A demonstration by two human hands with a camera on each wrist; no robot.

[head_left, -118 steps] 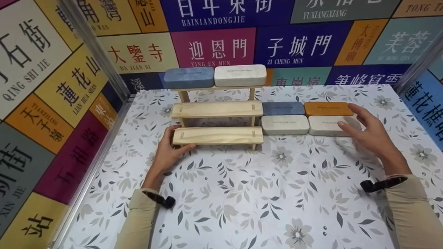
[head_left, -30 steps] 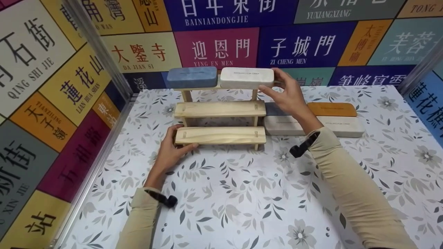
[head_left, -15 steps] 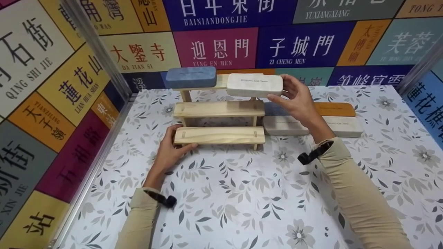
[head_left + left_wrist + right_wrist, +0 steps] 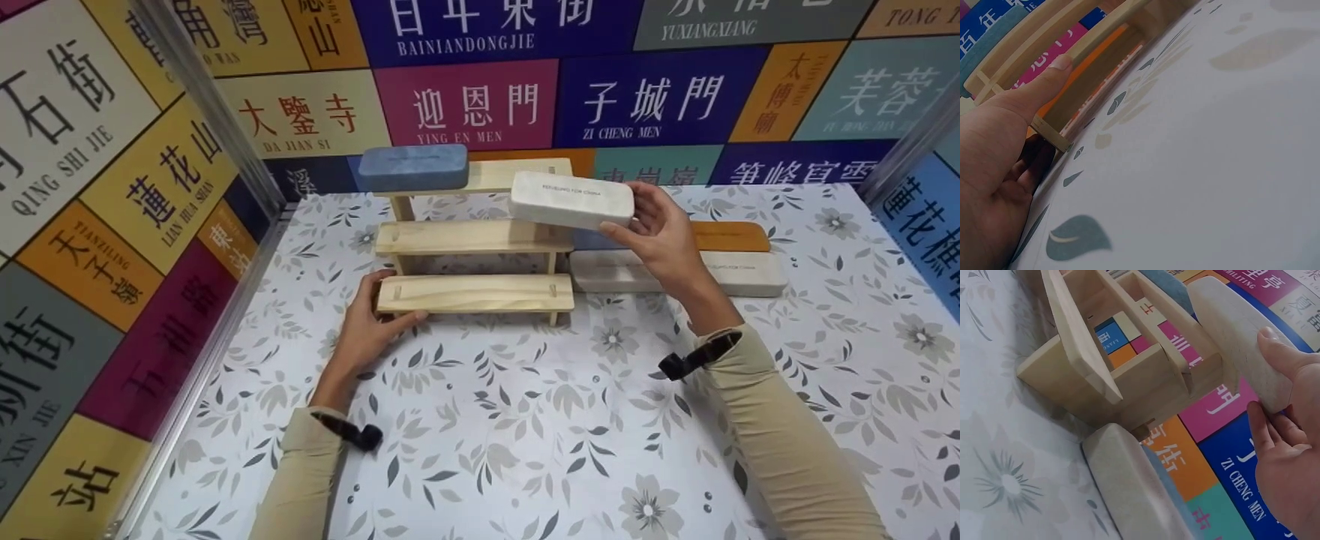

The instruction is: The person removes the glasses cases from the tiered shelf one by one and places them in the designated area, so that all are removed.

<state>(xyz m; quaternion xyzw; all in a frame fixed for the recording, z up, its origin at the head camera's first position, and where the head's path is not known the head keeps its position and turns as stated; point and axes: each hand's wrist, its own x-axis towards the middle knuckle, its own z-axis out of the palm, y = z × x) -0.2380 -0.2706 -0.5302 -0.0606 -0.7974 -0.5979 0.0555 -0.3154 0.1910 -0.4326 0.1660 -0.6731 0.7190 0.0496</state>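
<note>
Right hand (image 4: pixel 664 236) grips the right end of a white block (image 4: pixel 571 199) between thumb and fingers, holding it slightly tilted in front of the top tier of a three-tier wooden rack (image 4: pixel 474 291), over the middle tier's right end; a blue block (image 4: pixel 412 167) rests on the top tier's left part. Left hand (image 4: pixel 371 322) grips the left end of the lowest tier, thumb at its front edge. Beside the rack's right side, on the leaf-patterned tabletop (image 4: pixel 525 450), a front row of white blocks (image 4: pixel 746 274) lies before an orange block (image 4: pixel 730 236) and a partly hidden second blue block (image 4: pixel 592 238).
</note>
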